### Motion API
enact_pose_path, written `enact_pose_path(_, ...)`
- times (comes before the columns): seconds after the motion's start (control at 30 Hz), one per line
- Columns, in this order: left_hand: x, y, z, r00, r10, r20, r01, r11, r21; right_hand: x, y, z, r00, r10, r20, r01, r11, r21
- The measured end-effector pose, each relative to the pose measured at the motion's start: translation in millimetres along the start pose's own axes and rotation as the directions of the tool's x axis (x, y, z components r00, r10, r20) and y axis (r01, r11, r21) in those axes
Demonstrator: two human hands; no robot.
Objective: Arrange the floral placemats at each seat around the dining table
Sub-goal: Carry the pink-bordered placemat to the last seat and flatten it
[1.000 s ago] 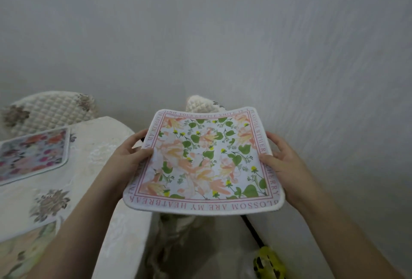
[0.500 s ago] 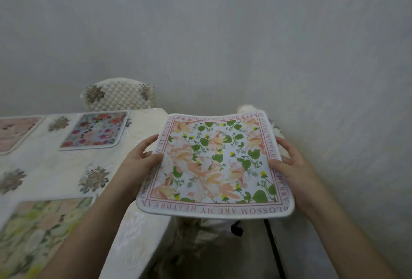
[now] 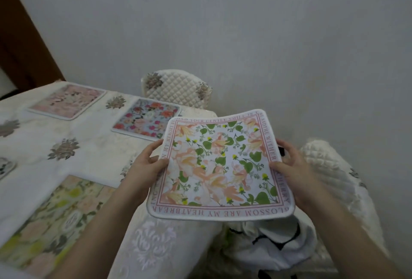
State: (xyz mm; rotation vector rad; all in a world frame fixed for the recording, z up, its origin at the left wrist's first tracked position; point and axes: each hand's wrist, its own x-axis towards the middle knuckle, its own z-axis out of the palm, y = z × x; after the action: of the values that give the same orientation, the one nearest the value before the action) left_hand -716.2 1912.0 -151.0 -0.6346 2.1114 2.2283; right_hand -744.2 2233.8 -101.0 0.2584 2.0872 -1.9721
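1. The square peach-and-green floral placemat with white piped edge (image 3: pixel 220 167) hangs above the corner of the cream-clothed desk (image 3: pixel 93 156).
2. The left hand (image 3: pixel 145 165) and right hand (image 3: pixel 292 167) each pinch a side edge, thumbs on top.
3. It sags slightly between them, so it looks light and pliable; gripping opposite edges should suit it.

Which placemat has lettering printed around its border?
The peach-and-green placemat, held by the left hand and right hand. The pink placemat, blue-and-red placemat and yellow-green placemat on the table show none.
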Motion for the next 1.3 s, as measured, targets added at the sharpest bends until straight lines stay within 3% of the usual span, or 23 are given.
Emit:
enact_pose_path(0.43,38.1,-51.5,-37.0,0.943,-0.206,-0.261,0.187,0.978,-0.095,138.3,24.8,68.3,0.95,0.112,0.291,-0.044,0.972,-0.229)
enact_pose_path(0.7,54.1,-99.7,-11.8,0.809,-0.367,-0.46,0.303,0.93,-0.208,236.1,43.3,95.9,0.855,0.201,0.478,0.018,0.91,-0.415)
enact_pose_path(1.07,60.7,-147.5,27.5,0.681,-0.537,-0.498,0.406,0.842,-0.354,322.0,78.7,140.5,0.784,0.233,0.576,0.24,0.741,-0.627)
enact_pose_path(1.3,58.7,-165.1,45.3,0.665,-0.574,-0.478,0.452,0.818,-0.355,357.9,114.4,155.9,0.762,0.183,0.621,0.385,0.643,-0.662)
